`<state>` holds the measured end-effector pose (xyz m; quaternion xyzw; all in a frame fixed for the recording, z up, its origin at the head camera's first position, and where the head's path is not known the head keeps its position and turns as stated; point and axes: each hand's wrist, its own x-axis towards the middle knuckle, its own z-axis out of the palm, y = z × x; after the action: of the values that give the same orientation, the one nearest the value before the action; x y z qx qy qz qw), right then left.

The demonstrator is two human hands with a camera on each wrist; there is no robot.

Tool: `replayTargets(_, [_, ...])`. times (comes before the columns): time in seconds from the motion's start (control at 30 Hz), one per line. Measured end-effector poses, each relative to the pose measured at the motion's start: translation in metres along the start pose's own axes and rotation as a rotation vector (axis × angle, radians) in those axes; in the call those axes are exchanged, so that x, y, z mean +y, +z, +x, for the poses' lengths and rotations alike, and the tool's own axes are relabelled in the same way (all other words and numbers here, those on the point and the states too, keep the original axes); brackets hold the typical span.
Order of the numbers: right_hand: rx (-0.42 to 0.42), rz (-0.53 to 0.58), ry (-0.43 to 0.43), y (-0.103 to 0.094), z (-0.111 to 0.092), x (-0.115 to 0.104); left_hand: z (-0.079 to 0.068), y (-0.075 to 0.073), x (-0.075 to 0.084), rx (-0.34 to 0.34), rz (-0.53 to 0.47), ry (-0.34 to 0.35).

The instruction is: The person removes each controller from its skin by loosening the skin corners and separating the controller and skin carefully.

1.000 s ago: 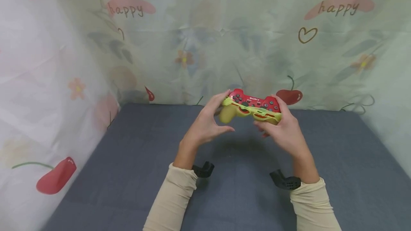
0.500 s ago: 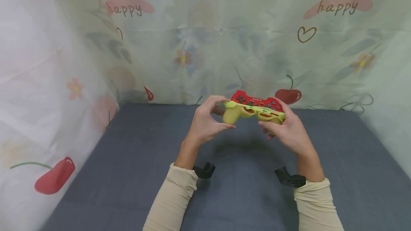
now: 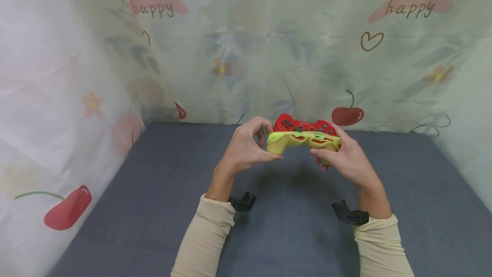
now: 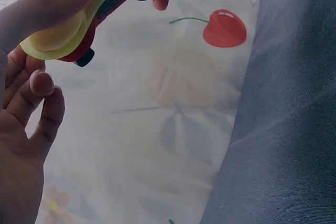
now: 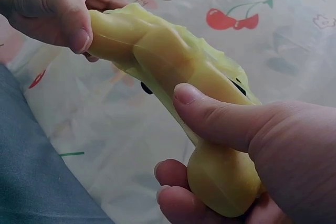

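Observation:
Both hands hold a red game controller [image 3: 303, 125] up above the table, its button side facing the far curtain and upward. A stretchy yellow-green silicone cover [image 3: 285, 144] wraps its underside and handles; red shows through openings along the near edge. My left hand [image 3: 243, 145] pinches the left end, thumb under the handle and bent fingertips at the cover's edge. My right hand [image 3: 350, 159] grips the right handle. In the right wrist view, the right thumb [image 5: 210, 116] presses on the smooth cover, with fingers curled behind the handle. The left wrist view shows the covered left handle [image 4: 55, 38] by the thumb.
A dark grey-blue cloth [image 3: 153, 191] covers the table beneath the hands. Behind it and at the left hangs a pale curtain [image 3: 261, 54] printed with cherries, flowers and hearts. Black camera mounts [image 3: 243, 202] sit on both wrists.
The controller has shifted slightly down and right and now sits more level. The left fingers have bent from straighter along its top corner to pinching at the cover's edge; the right hand keeps its grip.

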<state>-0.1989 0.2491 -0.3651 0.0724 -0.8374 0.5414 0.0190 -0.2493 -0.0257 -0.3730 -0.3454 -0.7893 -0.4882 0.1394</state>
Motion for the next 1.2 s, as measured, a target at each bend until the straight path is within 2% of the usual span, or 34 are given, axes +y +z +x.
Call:
replayTargets(0.13, [0.009, -0.004, -0.008, -0.002, 0.0, 0.001, 0.002, 0.003, -0.002, -0.006, -0.019, 0.012])
replayTargets(0.3, [0.049, 0.016, -0.015, 0.0, 0.003, 0.002, 0.004, 0.006, -0.007, 0.031, -0.016, 0.0])
replayTargets(0.4, [0.089, 0.021, -0.026, 0.004, 0.007, 0.003, 0.004, 0.006, -0.012, 0.052, -0.03, -0.055])
replayTargets(0.47, [0.1, 0.001, -0.052, 0.006, 0.008, 0.003, 0.003, 0.005, -0.015, 0.06, -0.064, -0.121])
replayTargets(0.6, [0.06, -0.001, -0.098, 0.006, 0.006, 0.006, -0.001, 0.002, -0.02, 0.063, -0.149, -0.25])
replayTargets(0.7, [0.024, 0.026, -0.075, 0.007, 0.004, 0.006, -0.003, -0.004, -0.021, 0.06, -0.189, -0.301])
replayTargets(0.9, [0.025, 0.038, -0.068, 0.009, 0.001, 0.006, -0.005, -0.013, -0.024, 0.06, -0.25, -0.326])
replayTargets(1.03, [0.068, 0.063, -0.109, 0.011, 0.003, 0.007, -0.007, -0.012, -0.03, 0.034, -0.292, -0.328])
replayTargets(1.13, [0.118, 0.038, -0.156, 0.014, 0.003, 0.006, -0.009, -0.011, -0.032, -0.004, -0.309, -0.34])
replayTargets(1.2, [0.147, -0.029, -0.212, 0.016, 0.003, 0.005, -0.01, -0.011, -0.034, -0.012, -0.312, -0.357])
